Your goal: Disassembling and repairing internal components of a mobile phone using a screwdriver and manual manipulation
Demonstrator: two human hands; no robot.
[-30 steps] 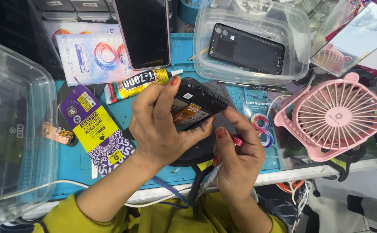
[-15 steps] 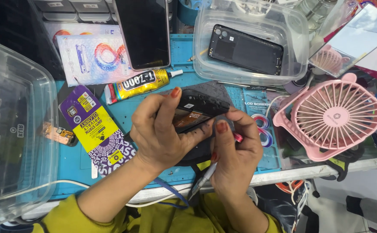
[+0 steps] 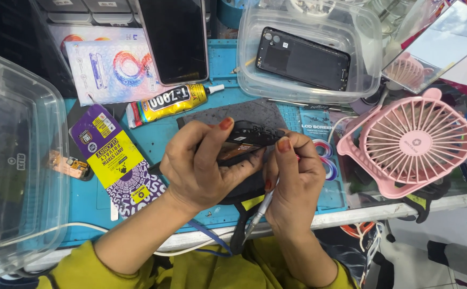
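Fingers (image 3: 224, 128) of the left hand (image 3: 201, 171) curled around a dark opened phone (image 3: 246, 142), held above the blue worktop (image 3: 153, 134); the right hand (image 3: 292, 182) pinched a slim metal tool (image 3: 259, 211) against it

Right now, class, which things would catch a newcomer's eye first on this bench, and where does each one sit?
At the centre, the left hand tilts a dark phone on edge while the right hand grips a thin metal tool beside it. A pink fan stands at the right. Behind the hands lies a yellow glue tube, and a clear tub holds a black phone back.
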